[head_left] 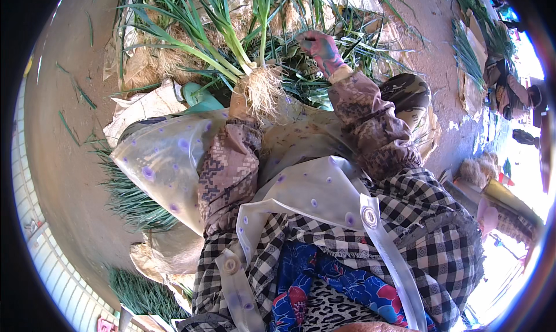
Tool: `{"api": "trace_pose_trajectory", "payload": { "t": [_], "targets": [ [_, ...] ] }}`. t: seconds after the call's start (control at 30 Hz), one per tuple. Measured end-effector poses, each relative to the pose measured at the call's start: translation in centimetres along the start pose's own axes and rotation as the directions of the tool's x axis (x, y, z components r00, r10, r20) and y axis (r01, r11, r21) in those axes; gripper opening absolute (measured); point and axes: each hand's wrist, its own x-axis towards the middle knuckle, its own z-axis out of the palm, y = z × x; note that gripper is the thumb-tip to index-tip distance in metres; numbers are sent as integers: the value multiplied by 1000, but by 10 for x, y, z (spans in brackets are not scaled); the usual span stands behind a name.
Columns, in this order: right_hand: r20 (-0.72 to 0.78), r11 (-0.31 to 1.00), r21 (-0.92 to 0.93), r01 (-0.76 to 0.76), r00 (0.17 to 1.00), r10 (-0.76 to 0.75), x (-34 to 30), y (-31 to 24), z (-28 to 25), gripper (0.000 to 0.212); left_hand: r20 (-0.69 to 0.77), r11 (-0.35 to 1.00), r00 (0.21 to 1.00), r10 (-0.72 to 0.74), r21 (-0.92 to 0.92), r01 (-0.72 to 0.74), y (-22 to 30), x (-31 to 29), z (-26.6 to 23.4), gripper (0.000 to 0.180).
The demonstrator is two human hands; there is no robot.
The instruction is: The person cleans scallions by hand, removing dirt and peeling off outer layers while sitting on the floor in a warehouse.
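A few scallions (238, 55) with long green leaves and a tangle of pale roots (263, 92) rise in front of me, their root ends toward my body. My left hand (238, 104) is beneath them, largely covered by the roots; it appears closed on the scallions, though its fingers are hidden. To the right, my right hand (320, 49), in a stained pink and green glove, hovers over loose green leaves (301, 71). Its fingers are curled together, and whatever they may hold is too small to make out.
More scallions with dense roots (153, 65) lie on sacking ahead. A clear, purple-dotted plastic apron (168, 158) covers my lap. Green bundles (139, 202) lie on the ground to my left. At the far right are another person (512, 89) and more scallions (466, 54).
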Motion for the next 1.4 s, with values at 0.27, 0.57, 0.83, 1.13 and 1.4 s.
{"api": "trace_pose_trajectory", "payload": {
  "t": [0.27, 0.57, 0.83, 1.13, 1.4],
  "targets": [
    [262, 913, -198, -358, 878, 401, 3, 15, 94, 49, -215, 939, 977, 2, 335, 72, 1, -14, -14, 24],
    [205, 879, -475, -32, 968, 146, 28, 27, 118, 30, -392, 943, 912, 121, 333, 18, 2, -18, 17, 18],
    [-384, 956, 265, -127, 895, 226, 46, 12, 88, 15, -515, 807, 684, 518, 560, -190, 24, -31, -11, 11],
    [200, 960, -224, -167, 956, 213, 33, -3, 102, 29, -416, 769, 799, 433, 634, -87, 11, -19, -4, 19],
    [63, 794, -600, -99, 983, 170, 14, 9, 132, 34, -385, 686, 675, 630, 683, -251, -6, -7, -6, 14]
  ]
}}
